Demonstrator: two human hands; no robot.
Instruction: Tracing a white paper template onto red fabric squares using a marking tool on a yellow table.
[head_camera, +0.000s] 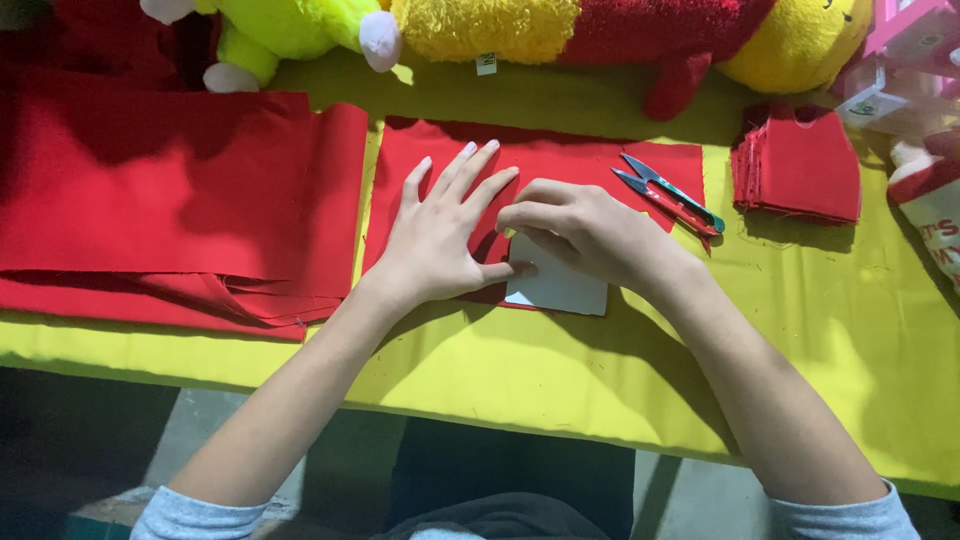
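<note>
Left hand lies flat, open, on the red cloth. Right hand pinches the white card on the cloth's near edge. Cloth: probably soft, light; card stiff, best gripped by its edges.

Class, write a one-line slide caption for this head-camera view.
Two hands, left hand and right hand, press a white card onto red fabric.

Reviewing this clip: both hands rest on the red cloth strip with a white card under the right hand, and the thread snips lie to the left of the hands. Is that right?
Not quite. The thread snips lie to the right of the hands, not the left, as the head view shows. The rest holds: the left hand and right hand rest on the red cloth strip, with the white card under the right hand.
</note>
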